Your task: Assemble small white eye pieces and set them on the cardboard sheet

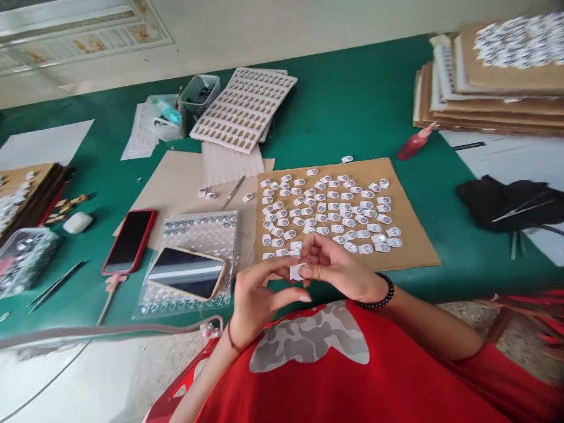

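Observation:
Both my hands meet close to my chest at the table's front edge. My left hand (255, 296) and my right hand (337, 267) pinch one small white piece (296, 271) between their fingertips. Just beyond them lies a brown cardboard sheet (414, 235) covered with several rows of similar small white pieces with round silvery centres (328, 211). My right wrist wears a black bead bracelet, and a thin red band circles my left wrist.
A phone (187, 273) rests on bubble wrap (200, 232) with a red-cased phone (129, 241) beside it. Tweezers (233, 192) lie on paper and another pair (55, 286) at the left. A perforated white sheet (244, 108), plastic tubs, stacked boards (489, 88), a red bottle (414, 145) and black cloth (506, 202) sit around.

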### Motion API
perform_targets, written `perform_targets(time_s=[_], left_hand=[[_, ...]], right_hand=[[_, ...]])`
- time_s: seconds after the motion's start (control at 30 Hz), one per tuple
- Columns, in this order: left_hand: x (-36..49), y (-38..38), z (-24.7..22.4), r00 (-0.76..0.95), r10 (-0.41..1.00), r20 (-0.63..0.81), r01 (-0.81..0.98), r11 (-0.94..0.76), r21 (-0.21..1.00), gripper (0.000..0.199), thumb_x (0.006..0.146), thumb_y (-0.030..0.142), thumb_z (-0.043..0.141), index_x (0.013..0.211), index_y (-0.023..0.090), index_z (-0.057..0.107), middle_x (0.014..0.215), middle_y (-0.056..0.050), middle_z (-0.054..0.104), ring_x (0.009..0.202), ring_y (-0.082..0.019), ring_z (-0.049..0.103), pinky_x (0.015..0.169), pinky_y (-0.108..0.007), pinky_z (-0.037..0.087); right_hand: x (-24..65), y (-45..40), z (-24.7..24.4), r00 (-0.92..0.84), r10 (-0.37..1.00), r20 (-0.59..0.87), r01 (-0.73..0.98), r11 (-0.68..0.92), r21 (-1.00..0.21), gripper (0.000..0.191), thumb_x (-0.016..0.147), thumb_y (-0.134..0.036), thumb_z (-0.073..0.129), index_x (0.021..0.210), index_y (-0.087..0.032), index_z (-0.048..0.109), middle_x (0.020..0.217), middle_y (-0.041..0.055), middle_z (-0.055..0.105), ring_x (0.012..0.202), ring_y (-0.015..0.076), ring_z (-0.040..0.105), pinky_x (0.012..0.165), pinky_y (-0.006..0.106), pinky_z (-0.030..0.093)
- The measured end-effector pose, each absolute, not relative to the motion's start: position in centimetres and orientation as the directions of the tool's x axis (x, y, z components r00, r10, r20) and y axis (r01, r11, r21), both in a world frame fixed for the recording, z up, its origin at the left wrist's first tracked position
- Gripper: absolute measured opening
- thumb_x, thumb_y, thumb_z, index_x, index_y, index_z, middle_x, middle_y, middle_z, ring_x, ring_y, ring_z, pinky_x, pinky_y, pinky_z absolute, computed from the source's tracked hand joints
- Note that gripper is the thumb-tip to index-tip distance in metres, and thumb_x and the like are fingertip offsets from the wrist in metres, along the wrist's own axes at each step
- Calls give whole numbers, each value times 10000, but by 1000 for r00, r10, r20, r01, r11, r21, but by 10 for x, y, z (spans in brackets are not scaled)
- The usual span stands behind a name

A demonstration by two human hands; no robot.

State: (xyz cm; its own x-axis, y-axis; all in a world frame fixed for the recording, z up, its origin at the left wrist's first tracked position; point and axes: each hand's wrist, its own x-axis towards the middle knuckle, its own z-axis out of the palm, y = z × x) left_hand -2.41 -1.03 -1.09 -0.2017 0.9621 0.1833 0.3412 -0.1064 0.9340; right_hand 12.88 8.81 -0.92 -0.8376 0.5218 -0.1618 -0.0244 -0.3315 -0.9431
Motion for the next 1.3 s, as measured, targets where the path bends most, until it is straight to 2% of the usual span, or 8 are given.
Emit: perform_targets(time_s=[0.1,0.23,0.33,0.53,0.73,0.97,1.13,1.3], left_hand=[[-28,-13,-13,-283,944,168,185,-118,976,572,639,244,764,1169,279,554,724,22,642,723,-100,631,747,-188,523],[-33,-23,-20,-420,906,46,75,-16,997,272,779,267,631,1040,194,612,696,-14,643,651,-113,634,634,-195,539],[-36,-34,-32,-507,847,-158,-64,146,987,230,791,338,604,935,160,633,668,-22,631,623,-125,618,635,-246,548],[-45,-50,-47,-689,636,-346,-219,272,937,344,626,417,742,817,148,644,628,-21,630,605,-145,605,613,-261,543],[-52,-50,-49,-670,463,-580,-463,350,814,472,376,406,852,691,147,615,567,-3,586,565,-132,571,548,-211,517],[-48,-29,-31,-623,527,-579,-606,142,782,320,670,271,631,593,172,336,456,47,285,457,-75,383,451,-163,392],[-43,-19,-20,-599,374,-709,-757,24,652,400,619,178,607,571,189,211,415,53,174,370,-75,170,328,-188,244],[-45,-29,-26,-652,412,-636,-691,23,723,445,573,307,741,563,179,314,410,57,284,384,-66,272,341,-195,309]], right_hand=[[146,122,-7,-710,691,-134,12,-177,-984,330,751,-383,625,883,-131,459,757,12,533,645,75,569,623,219,505],[183,208,-22,-341,940,-19,248,70,-966,292,728,-314,659,905,-113,542,886,44,575,800,77,553,767,219,466],[205,276,-53,-192,981,-21,506,81,-858,215,736,-224,648,873,-84,559,818,33,584,752,86,535,796,271,443],[228,340,-88,-250,960,-123,779,124,-615,188,754,-266,647,789,-89,594,702,4,577,661,80,522,750,271,454],[235,346,-90,-307,945,-109,809,199,-553,266,812,-323,592,928,-84,586,831,40,600,760,93,557,756,272,471],[224,334,-100,-469,871,-148,805,353,-476,214,828,-302,567,845,-92,607,832,38,602,801,101,555,806,298,464],[218,354,-90,-541,834,-112,789,456,-412,201,834,-288,556,861,-97,614,897,51,598,902,121,540,878,329,438],[189,390,-90,-560,828,-32,781,515,-353,250,879,-307,487,971,-100,593,984,71,578,963,138,524,912,349,415]])
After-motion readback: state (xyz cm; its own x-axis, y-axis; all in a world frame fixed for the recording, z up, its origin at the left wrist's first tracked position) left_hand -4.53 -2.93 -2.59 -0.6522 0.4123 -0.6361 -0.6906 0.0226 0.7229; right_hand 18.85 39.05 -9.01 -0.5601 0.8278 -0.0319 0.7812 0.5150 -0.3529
